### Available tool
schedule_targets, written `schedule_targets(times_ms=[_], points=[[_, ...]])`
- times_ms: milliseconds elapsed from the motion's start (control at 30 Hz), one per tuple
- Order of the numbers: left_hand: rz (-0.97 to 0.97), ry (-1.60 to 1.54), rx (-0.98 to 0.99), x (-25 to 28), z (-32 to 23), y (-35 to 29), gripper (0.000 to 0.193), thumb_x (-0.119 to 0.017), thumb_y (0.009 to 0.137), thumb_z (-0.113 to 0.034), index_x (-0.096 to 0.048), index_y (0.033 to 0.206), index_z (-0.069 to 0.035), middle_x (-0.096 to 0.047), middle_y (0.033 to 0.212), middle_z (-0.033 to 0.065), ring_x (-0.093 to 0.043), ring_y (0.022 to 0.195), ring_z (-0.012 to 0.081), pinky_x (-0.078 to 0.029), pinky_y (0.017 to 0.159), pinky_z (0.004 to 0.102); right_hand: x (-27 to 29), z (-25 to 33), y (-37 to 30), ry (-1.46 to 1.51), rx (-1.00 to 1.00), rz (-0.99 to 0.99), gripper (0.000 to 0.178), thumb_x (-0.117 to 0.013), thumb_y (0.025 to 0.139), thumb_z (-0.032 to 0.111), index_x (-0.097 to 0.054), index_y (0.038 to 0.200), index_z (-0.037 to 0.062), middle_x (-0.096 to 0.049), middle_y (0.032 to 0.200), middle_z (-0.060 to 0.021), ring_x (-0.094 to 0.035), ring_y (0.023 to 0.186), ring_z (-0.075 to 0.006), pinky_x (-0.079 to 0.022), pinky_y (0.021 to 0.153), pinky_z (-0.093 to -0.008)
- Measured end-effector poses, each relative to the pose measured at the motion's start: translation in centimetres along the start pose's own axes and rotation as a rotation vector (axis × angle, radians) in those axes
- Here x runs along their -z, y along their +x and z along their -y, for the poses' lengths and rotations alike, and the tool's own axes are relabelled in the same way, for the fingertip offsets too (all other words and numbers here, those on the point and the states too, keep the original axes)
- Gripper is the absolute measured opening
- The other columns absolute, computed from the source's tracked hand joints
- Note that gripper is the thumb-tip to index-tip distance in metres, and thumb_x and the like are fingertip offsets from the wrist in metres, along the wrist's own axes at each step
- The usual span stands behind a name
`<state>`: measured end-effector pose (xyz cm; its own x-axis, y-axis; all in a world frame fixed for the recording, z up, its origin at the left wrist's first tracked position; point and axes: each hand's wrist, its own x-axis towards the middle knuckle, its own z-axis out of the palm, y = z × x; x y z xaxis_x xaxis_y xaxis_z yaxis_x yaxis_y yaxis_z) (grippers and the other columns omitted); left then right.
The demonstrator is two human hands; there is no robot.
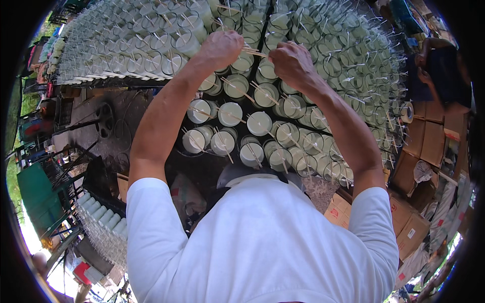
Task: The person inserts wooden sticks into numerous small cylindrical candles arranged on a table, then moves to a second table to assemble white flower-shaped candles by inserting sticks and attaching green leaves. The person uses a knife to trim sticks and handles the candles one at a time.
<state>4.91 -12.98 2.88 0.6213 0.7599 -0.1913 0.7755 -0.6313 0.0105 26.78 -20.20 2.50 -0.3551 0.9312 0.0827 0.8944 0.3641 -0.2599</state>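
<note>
- The counter (121,83), dark and broad, is crowded with rows of glasses (230,114) that fan out ahead of the person and to both sides.
- Another person (438,76) in dark clothing is at the right edge, well apart from the work.
- Brown boxes (433,142) are stacked below that person, on the right.
- The left hand (226,49) and right hand (293,59) are raised over the middle rows, near each other. The right hand's fingertips look pinched on one end of the sticks. The left hand's fingers are curled at the other end; whether they grip cannot be told.
- Each near glass holds something pale, likely wax; sticks lie across many of the rims.
- The sticks (255,52), thin and pale, span the gap between the hands, above the glasses; whether they touch a rim there is unclear.
- The step in hand appears to be handling or setting these sticks at a glass. The next move would call for a light, level pinch, lining the sticks up over the rim without knocking the closely packed glasses.
</note>
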Motion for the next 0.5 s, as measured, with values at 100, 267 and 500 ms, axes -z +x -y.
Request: schedule_targets(times_ms=[100, 267, 500], points=[[0.003, 0.001, -0.051, -1.2, 0.5, -0.2, 0.023, -0.06, 0.087, -0.009, -0.067, 0.109, -0.003, -0.067, 0.114, 0.016, -0.064, 0.114, 0.0331, -0.05, 0.099, 0.043, 0.0, 0.7, -0.1, -0.03, 0.04, 0.019, 0.016, -0.063, 0.08, 0.012, -0.075, 0.084, 0.0028, -0.071, 0.095, -0.0153, -0.067, 0.096, -0.036, -0.051, 0.084, -0.0476], [-0.096, -0.043, -0.087, -2.0, 0.7, -1.0, 0.022, -0.058, 0.088, -0.009, -0.065, 0.108, -0.004, -0.066, 0.114, 0.015, -0.062, 0.116, 0.0337, -0.05, 0.099, 0.0435, -1.4, 1.5, 0.5, -0.013, 0.113, -0.04, 0.015, -0.064, 0.078, 0.012, -0.075, 0.081, 0.0019, -0.07, 0.092, -0.016, -0.068, 0.095, -0.0353, -0.053, 0.082, -0.0466], [-0.13, -0.084, -0.125, -2.3, 1.1, -1.7, 0.018, -0.063, 0.086, -0.007, -0.063, 0.103, -0.004, -0.066, 0.11, 0.0153, -0.063, 0.113, 0.0353, -0.051, 0.095, 0.0462, -2.2, 1.1, 0.2, 0.004, 0.111, -0.021, 0.016, -0.064, 0.078, 0.006, -0.076, 0.088, 0.0049, -0.069, 0.097, -0.0128, -0.067, 0.098, -0.0328, -0.054, 0.084, -0.0448]])
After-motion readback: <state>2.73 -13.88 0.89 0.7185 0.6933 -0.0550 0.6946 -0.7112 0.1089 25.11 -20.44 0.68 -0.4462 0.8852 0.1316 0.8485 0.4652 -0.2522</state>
